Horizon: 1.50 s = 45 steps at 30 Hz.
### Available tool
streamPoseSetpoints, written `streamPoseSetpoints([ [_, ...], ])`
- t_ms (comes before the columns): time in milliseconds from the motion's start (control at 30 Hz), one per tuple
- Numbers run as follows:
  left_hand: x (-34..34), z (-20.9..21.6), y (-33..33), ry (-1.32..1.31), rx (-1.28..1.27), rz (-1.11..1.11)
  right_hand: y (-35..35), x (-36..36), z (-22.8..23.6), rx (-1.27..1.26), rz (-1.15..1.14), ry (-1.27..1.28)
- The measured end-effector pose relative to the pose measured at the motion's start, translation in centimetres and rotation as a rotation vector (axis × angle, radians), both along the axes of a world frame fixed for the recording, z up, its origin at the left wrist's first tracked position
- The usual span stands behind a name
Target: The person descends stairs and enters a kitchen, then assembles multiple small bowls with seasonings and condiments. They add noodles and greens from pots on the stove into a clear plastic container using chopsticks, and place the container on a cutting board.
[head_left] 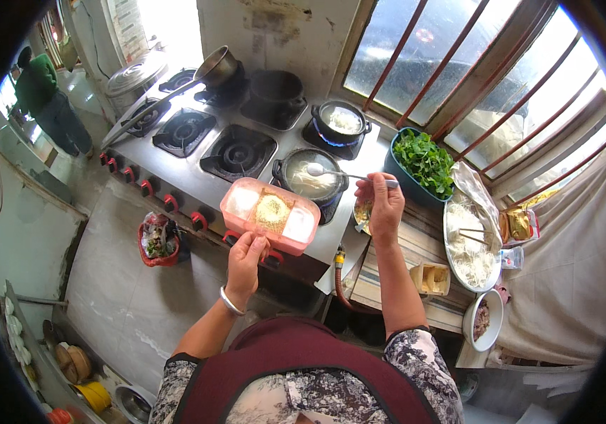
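My left hand point(245, 263), with a silver bangle at the wrist, grips the near side of a pink seasoning box point(290, 244). Its outer two compartments hold white contents and the middle one tan granules. In my right hand point(383, 208) is a spoon point(349, 175), its bowl carrying what looks like white powder. The bowl is above a black two-handled pot point(277, 169) with pale noodle-like strands in cloudy liquid. This pot sits on a burner at the stove's near right, just beyond the box.
Another black pot point(322, 113) stands over a blue flame behind. A long-handled saucepan point(216, 67) rests on the stove point(197, 177). Right of me are a basin of leafy greens point(423, 164), a tray of white strands point(469, 247) with chopsticks, and a bowl point(499, 300). A person point(48, 99) stands far left.
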<state>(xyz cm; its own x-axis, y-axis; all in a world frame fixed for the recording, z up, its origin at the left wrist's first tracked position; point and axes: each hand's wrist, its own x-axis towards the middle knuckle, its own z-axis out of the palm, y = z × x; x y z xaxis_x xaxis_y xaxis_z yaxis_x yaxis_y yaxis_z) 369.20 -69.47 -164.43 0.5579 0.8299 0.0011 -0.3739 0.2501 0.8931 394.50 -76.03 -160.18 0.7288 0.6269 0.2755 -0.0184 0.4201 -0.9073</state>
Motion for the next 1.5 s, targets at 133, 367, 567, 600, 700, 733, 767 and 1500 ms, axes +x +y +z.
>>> streamPoseSetpoints([
  [133, 0.1, 0.0, 0.1, 0.01, -0.018, -0.004, 1.1, 0.1, 0.6, -0.145, 0.016, -0.567],
  [367, 0.1, -0.4, 0.0, 0.008, -0.016, -0.027, -1.5, -3.3, 3.1, -0.072, 0.189, -0.504],
  [567, 0.2, -0.3, -0.3, 0.017, 0.024, -0.088, -1.9, -6.2, 2.2, -0.261, 0.219, -0.528],
  [600, 0.2, -0.2, -0.4, 0.019, 0.013, -0.098, -1.9, -6.2, 2.0, -0.266, 0.202, -0.436],
  [700, 0.4, -0.1, -0.6, -0.001, -0.036, -0.099, -2.0, -5.6, 1.7, -0.244, 0.142, -0.234],
  [733, 0.4, 0.0, -0.6, 0.006, -0.045, -0.113, -2.1, -5.3, 1.6, -0.227, 0.127, -0.169],
  [767, 0.4, 0.0, -0.6, -0.002, -0.05, -0.128, -2.2, -4.9, 1.6, -0.209, 0.106, -0.108],
  [1500, 1.1, 0.1, -0.9, -0.023, -0.059, -0.237, 0.1, -3.3, 3.3, -0.1, 0.159, -0.525],
])
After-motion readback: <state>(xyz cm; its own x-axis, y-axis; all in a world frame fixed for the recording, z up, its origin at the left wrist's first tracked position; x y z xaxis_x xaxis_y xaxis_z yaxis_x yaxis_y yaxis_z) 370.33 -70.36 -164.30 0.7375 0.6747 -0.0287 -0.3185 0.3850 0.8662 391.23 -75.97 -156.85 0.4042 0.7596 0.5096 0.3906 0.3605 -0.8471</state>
